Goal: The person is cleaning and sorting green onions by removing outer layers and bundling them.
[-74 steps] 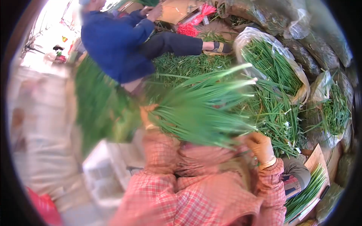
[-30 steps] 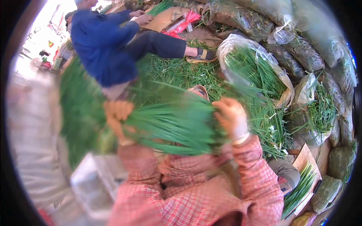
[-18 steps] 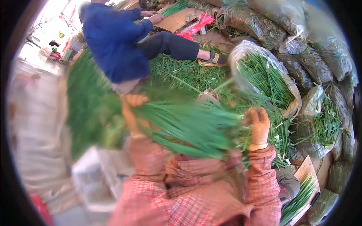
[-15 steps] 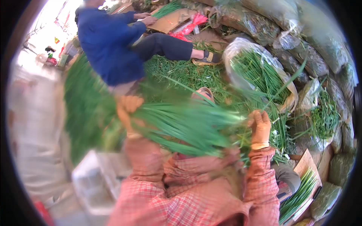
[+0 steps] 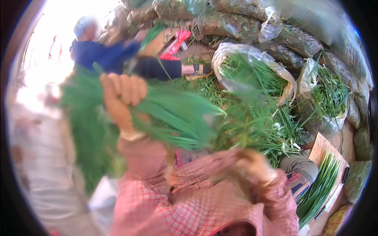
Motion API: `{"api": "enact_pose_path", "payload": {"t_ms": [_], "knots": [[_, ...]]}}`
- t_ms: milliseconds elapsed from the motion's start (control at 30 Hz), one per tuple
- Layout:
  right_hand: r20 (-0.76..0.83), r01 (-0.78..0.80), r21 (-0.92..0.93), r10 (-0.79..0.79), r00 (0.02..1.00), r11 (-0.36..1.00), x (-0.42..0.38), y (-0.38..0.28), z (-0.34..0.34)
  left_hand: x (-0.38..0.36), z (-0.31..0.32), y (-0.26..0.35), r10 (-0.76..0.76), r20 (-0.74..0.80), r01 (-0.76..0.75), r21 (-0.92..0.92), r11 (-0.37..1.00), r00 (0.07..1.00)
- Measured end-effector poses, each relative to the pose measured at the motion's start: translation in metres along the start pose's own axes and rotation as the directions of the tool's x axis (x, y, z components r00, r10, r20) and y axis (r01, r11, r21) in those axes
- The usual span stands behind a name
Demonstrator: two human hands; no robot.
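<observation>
Raised higher than a moment ago, the left hand (image 5: pixel 122 98) grips a bundle of green stalks (image 5: pixel 173 116), while the right hand (image 5: pixel 254 167) has dropped low and off the leaves.

At left, gloved fingers are clamped tight around the bundle's middle, held up over the pink plaid sleeves, its leaves fanning to both sides. Behind it, far left, a co-worker in blue (image 5: pixel 104 55) sits on loose greens. At near right, the right hand is blurred by motion, so whether it is closed cannot be told. Farther right stand an open plastic bag of greens (image 5: pixel 252 70) and a cardboard tray of trimmed stalks (image 5: pixel 321 145).
</observation>
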State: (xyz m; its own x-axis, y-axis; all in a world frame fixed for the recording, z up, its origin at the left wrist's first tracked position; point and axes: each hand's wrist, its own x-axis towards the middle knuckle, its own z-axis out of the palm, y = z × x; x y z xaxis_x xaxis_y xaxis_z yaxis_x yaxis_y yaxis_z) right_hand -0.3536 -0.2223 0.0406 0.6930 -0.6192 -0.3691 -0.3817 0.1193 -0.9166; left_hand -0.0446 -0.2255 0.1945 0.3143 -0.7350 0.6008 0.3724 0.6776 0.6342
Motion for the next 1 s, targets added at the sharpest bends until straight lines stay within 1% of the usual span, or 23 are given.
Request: {"api": "enact_pose_path", "payload": {"t_ms": [33, 67, 100, 133, 167, 233, 267, 300, 333, 367, 400, 433, 467, 500, 533, 567, 600, 700, 800, 833, 900, 967, 1000], "knots": [[0.157, 0.128, 0.37, -0.197, 0.968, 0.92, 0.017, 0.006, 0.027, 0.007, 0.023, -0.005, 0.018, 0.022, -0.018, 0.004, 1.0, 1.0], [0.313, 0.0, 0.783, -0.395, 0.864, 0.622, 0.034, 0.011, 0.054, 0.012, 0.044, -0.008, 0.028, 0.058, -0.028, -0.004, 1.0, 0.998], [0.439, -0.276, 0.893, -0.553, 0.709, 0.355, 0.051, 0.017, 0.08, 0.013, 0.064, -0.011, 0.041, 0.096, -0.04, -0.015, 0.999, 0.995], [0.354, -0.219, 0.935, -0.683, 0.639, 0.279, 0.041, -0.056, 0.067, 0.015, 0.082, -0.012, 0.054, 0.135, -0.05, -0.03, 0.998, 0.989], [0.243, -0.183, 0.97, -0.714, 0.657, 0.162, 0.051, -0.07, 0.065, 0.014, 0.098, -0.014, 0.082, 0.287, -0.104, 0.064, 0.992, 0.954], [0.011, -0.109, 0.99, -0.74, 0.672, -0.084, 0.064, -0.087, 0.054, 0.006, 0.112, -0.017, 0.034, 0.603, -0.114, 0.095, 0.989, 0.797], [-0.067, -0.209, 0.94, -0.748, 0.66, -0.268, 0.06, -0.089, 0.043, -0.011, 0.116, -0.027, 0.074, 0.614, -0.157, 0.083, 0.984, 0.786], [-0.142, -0.309, 0.848, -0.746, 0.651, -0.43, 0.052, -0.087, 0.035, -0.009, 0.122, -0.032, 0.046, 0.879, -0.284, 0.103, 0.953, 0.475], [-0.209, -0.408, 0.719, -0.734, 0.646, -0.563, 0.045, -0.084, 0.028, -0.029, 0.125, -0.038, -0.028, 0.941, -0.436, 0.183, 0.881, 0.338], [-0.315, -0.315, 0.774, -0.766, 0.561, -0.549, 0.051, -0.071, 0.024, -0.05, 0.129, -0.045, -0.102, 0.976, -0.591, 0.197, 0.782, 0.191], [-0.188, 0.07, 0.981, -0.784, 0.592, -0.182, 0.034, -0.076, 0.005, -0.078, 0.132, -0.062, -0.12, 0.988, -0.623, 0.155, 0.766, 0.098], [-0.252, 0.184, 0.968, -0.616, 0.746, -0.173, 0.035, -0.057, 0.002, -0.102, 0.14, -0.076, -0.137, 0.99, -0.648, 0.107, 0.754, 0.004], [-0.292, 0.227, 0.956, -0.566, 0.771, -0.184, 0.033, -0.038, -0.002, -0.117, 0.146, -0.085, -0.268, 0.947, -0.625, 0.103, 0.773, -0.175], [-0.33, 0.27, 0.944, -0.513, 0.792, -0.191, 0.027, -0.028, -0.007, -0.125, 0.15, -0.091, -0.267, 0.943, -0.623, 0.088, 0.777, -0.2], [-0.292, 0.165, 0.948, -0.538, 0.79, -0.272, 0.025, -0.017, -0.017, -0.136, 0.151, -0.101, -0.267, 0.937, -0.621, 0.074, 0.78, -0.223], [-0.257, 0.057, 0.935, -0.562, 0.786, -0.349, 0.027, 0.0, -0.027, -0.18, 0.136, -0.133, -0.102, 0.995, -0.659, 0.089, 0.747, 0.019], [-0.228, -0.05, 0.905, -0.582, 0.781, -0.422, 0.025, 0.015, -0.035, -0.193, 0.138, -0.145, -0.094, 0.996, -0.671, 0.069, 0.738, -0.002], [-0.25, 0.202, 0.968, -0.66, 0.708, -0.15, 0.0, 0.055, -0.05, -0.217, 0.151, -0.165, -0.042, 0.999, -0.663, 0.013, 0.748, -0.027], [-0.04, 0.096, 0.995, -0.803, 0.595, 0.022, -0.023, 0.076, -0.07, -0.225, 0.172, -0.156, 0.04, 0.998, -0.589, -0.008, 0.808, 0.041], [-0.046, 0.049, 0.999, -0.8, 0.598, -0.021, -0.035, 0.088, -0.071, -0.242, 0.172, -0.16, -0.252, 0.952, -0.615, 0.096, 0.783, -0.172], [-0.067, 0.032, 0.998, -0.773, 0.631, -0.061, -0.057, 0.107, -0.071, -0.248, 0.162, -0.169, 0.195, 0.978, -0.598, -0.114, 0.793, 0.073], [-0.115, 0.068, 0.993, -0.716, 0.689, -0.094, -0.076, 0.113, -0.067, -0.232, 0.139, -0.167, 0.207, 0.955, -0.503, -0.076, 0.861, 0.21], [-0.137, 0.094, 0.991, -0.687, 0.714, -0.1, -0.082, 0.113, -0.062, -0.221, 0.115, -0.165, -0.067, 0.959, -0.327, 0.159, 0.932, 0.277]]}}
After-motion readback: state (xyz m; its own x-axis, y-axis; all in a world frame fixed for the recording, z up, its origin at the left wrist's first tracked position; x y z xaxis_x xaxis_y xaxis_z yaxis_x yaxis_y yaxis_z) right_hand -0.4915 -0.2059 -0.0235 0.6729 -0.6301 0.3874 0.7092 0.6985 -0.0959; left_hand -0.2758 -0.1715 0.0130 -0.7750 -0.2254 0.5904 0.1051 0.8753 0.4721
